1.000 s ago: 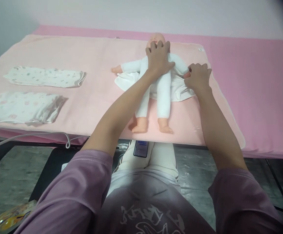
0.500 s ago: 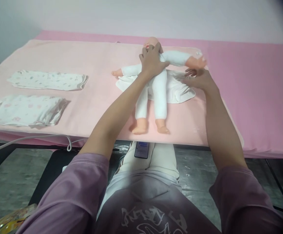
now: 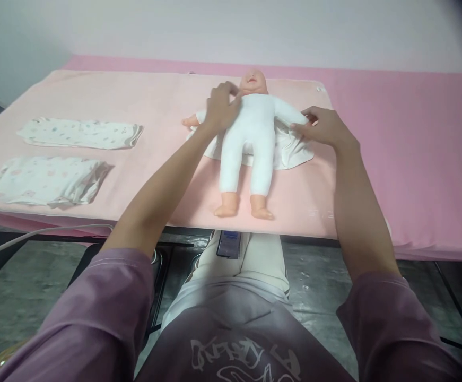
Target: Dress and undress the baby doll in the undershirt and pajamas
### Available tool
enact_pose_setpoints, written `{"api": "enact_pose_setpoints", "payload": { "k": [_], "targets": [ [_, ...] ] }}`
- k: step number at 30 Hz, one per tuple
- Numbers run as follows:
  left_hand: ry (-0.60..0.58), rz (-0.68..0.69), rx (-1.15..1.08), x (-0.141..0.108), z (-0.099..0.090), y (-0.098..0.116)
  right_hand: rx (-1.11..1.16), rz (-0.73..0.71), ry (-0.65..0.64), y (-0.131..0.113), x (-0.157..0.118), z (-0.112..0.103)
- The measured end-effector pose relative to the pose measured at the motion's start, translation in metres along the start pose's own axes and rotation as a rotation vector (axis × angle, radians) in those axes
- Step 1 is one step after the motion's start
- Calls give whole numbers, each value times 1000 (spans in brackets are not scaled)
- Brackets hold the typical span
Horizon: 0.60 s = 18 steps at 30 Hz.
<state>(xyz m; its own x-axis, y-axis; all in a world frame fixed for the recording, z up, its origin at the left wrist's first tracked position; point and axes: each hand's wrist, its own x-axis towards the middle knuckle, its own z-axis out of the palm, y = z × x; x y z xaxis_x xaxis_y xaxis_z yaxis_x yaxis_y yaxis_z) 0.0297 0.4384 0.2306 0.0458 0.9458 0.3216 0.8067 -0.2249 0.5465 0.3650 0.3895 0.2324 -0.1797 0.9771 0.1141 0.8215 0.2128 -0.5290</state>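
The baby doll point(image 3: 249, 124) lay on its back on the light pink mat point(image 3: 159, 106), with its feet pointing at the person. A crumpled white cloth point(image 3: 294, 151) was under its middle and stuck out on both sides. The left hand point(image 3: 223, 109) was by the doll's shoulder, on the side near the folded cloths, and its fingers were bent. I can't tell if they gripped anything. The right hand point(image 3: 322, 126) had its thumb and fingers closed on the end of the doll's other arm, and they hid the doll's hand.

Over on the left side of the mat were a thin folded spotted cloth point(image 3: 79, 132) and a thicker folded cloth with pink spots point(image 3: 45, 180). A phone point(image 3: 229, 244) lay on the person's legs.
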Motion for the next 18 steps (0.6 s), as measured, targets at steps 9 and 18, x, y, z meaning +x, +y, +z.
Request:
{"api": "enact_pose_setpoints", "payload": {
  "k": [9,18],
  "targets": [
    [-152,-116,264,-36,-43,-45,-296,10,146,-39,25,38],
    [-150,108,32,-23,-11,28,-477,163,323,13,-21,-67]
  ]
}}
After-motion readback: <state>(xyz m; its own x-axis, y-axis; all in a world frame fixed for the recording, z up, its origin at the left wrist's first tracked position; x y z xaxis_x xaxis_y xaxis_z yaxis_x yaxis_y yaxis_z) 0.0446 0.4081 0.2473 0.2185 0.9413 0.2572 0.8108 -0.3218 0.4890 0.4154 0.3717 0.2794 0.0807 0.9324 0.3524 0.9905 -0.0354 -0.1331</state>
